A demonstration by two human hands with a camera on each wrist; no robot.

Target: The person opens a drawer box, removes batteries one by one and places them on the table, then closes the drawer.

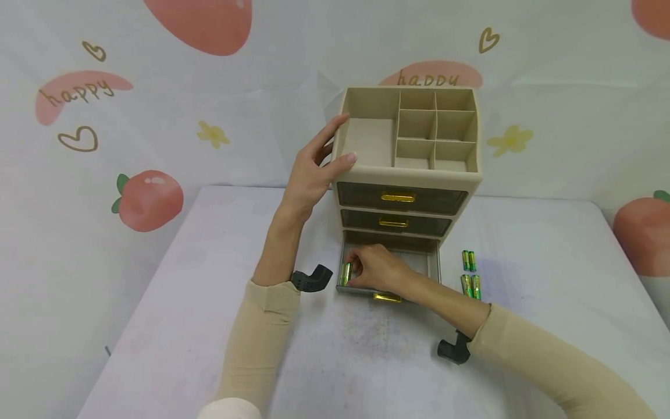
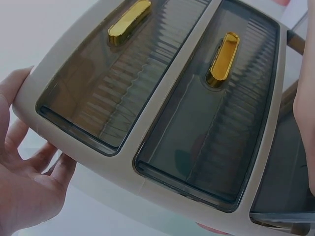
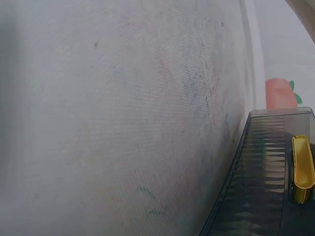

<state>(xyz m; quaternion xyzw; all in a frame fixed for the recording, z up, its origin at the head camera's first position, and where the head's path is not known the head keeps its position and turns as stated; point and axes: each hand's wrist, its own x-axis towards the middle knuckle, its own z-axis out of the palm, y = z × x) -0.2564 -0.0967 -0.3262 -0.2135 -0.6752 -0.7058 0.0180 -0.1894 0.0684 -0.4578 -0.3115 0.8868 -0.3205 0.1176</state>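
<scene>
A beige desktop drawer organizer [image 1: 408, 171] stands on the table, its two upper dark see-through drawers closed and its bottom drawer [image 1: 352, 289] pulled out. My left hand [image 1: 314, 171] grips the organizer's upper left side, thumb over the front of the top rim; the left wrist view shows that hand [image 2: 32, 182] against the side wall. Inside the bottom drawer, at its left front corner, my right hand [image 1: 379, 269] pinches a green and gold battery [image 1: 346, 273]. Its fingertips are partly hidden. The right wrist view catches only the drawer front with its gold handle [image 3: 302, 169].
To the right of the organizer, several green batteries [image 1: 471, 285] lie in two pairs on the white tabletop [image 1: 544, 279]. The organizer's top has open compartments [image 1: 416, 124]. Behind it hangs a patterned cloth [image 1: 282, 75].
</scene>
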